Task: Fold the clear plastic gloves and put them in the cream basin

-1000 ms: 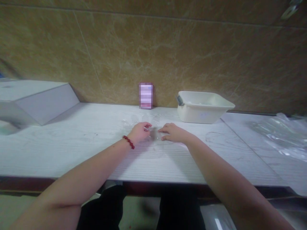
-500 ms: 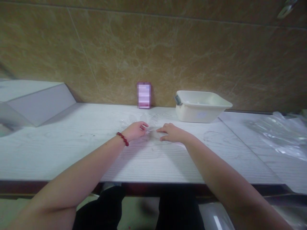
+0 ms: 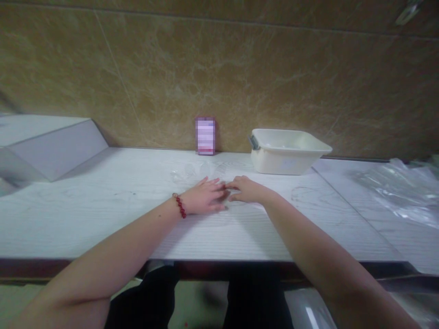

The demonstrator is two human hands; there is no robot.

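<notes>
My left hand (image 3: 205, 196), with a red bead bracelet (image 3: 180, 206) at the wrist, lies palm down over the white wood-grain table (image 3: 113, 219), its fingers spread. Its fingertips meet those of my right hand (image 3: 245, 188), whose index finger and thumb are apart and point left. Beneath and between the fingertips there seems to be thin clear plastic, mostly hidden by the hands. Just beyond my left hand lie several clear, rounded plastic pieces (image 3: 190, 171), hard to make out against the white surface.
A phone (image 3: 205, 136) leans upright against the brown marbled wall (image 3: 192, 68). Right of it stands a cream plastic tub (image 3: 281, 162) with a grey clip handle. Clear plastic bags (image 3: 404, 189) lie at the far right, and a white box-like block (image 3: 65, 146) stands at the left.
My left hand has moved right and flattened from a loose curl to spread fingers, reaching my right hand's fingertips. My right hand has stayed almost still.
</notes>
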